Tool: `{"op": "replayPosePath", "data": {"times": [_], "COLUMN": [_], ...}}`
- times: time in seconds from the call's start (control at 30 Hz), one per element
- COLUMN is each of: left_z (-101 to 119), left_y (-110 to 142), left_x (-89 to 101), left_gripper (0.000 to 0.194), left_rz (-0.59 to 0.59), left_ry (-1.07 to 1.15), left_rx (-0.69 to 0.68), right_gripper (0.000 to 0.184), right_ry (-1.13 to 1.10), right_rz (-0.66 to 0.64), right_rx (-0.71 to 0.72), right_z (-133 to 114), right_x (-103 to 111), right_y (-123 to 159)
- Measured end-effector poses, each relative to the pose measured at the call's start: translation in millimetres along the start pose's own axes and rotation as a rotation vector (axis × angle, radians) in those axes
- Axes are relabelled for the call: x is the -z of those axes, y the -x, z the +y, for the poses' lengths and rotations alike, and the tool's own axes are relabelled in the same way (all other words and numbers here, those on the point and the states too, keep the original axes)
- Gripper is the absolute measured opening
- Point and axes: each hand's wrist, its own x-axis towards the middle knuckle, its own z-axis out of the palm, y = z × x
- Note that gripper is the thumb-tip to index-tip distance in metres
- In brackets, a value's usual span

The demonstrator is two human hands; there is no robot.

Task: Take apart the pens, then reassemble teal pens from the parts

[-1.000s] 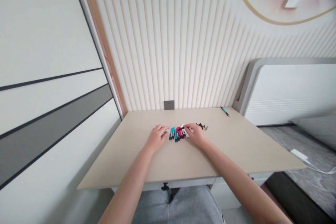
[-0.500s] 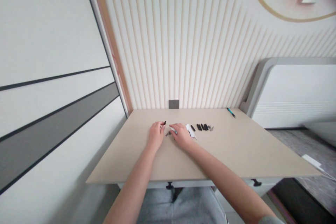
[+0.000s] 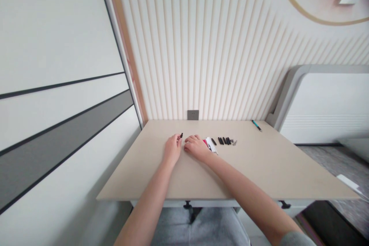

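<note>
My left hand (image 3: 173, 147) is closed, with a small black pen part (image 3: 181, 135) poking up from between thumb and fingers. Just to its right, my right hand (image 3: 197, 147) has its fingers curled low over the desk; anything in or under them is hidden. By its wrist a bit of pink pen barrel (image 3: 205, 142) shows, beside some thin white sticks (image 3: 212, 146). A single black pen part (image 3: 213, 142) lies farther right. Beyond it are several black pen parts (image 3: 224, 140) in a row, then small silvery pieces (image 3: 234, 142).
A teal and black pen (image 3: 256, 125) lies at the far right of the desk (image 3: 138, 173). Behind the desk rises a ribbed wall with a dark socket (image 3: 193, 115). A white cabinet (image 3: 63, 150) stands at the left, a bed headboard (image 3: 331, 103) at the right.
My right hand has moved left from the white sticks, over the teal pen barrels, which no longer show. A black part now sticks up from my left hand. The view has shifted left.
</note>
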Motion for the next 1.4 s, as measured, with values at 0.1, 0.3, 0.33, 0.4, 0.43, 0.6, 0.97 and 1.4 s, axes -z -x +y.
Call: {"op": "replayPosePath", "data": {"times": [0.1, 0.3, 0.33, 0.4, 0.43, 0.6, 0.97, 1.4], "left_z": [-1.8, -5.2, -5.5, -5.8, -5.8, -5.9, -4.2, 25.1], "left_y": [0.3, 0.6, 0.5, 0.5, 0.4, 0.5, 0.8, 7.6], "left_x": [-1.4, -4.1, -4.4, -4.8, -5.0, -5.7, -5.5, -2.2], "left_gripper": [0.015, 0.017, 0.017, 0.017, 0.017, 0.019, 0.020, 0.016], "left_rz": [0.005, 0.000, -0.003, -0.008, -0.013, -0.048, -0.090, -0.293], "left_ry": [0.015, 0.040, 0.040, 0.042, 0.045, 0.061, 0.052, 0.358], "left_rx": [-0.010, -0.019, -0.016, -0.007, -0.002, 0.000, -0.018, -0.180], "right_gripper": [0.013, 0.009, 0.009, 0.009, 0.009, 0.008, 0.009, 0.027], "right_ry": [-0.027, -0.041, -0.048, -0.065, -0.071, -0.057, -0.242, -0.832], "right_rz": [0.016, 0.019, 0.016, 0.016, 0.018, 0.009, 0.121, 0.528], "right_rx": [0.028, 0.067, 0.069, 0.072, 0.073, 0.074, 0.048, -0.555], "right_z": [3.6, 10.3, 11.2, 12.4, 12.9, 15.2, 16.9, 28.7], "right_x": [1.1, 1.9, 1.4, 0.0, -0.6, -0.9, 5.5, 2.6], "right_y": [-0.3, 4.3, 4.7, 4.7, 4.4, 3.0, 16.8, 61.4]}}
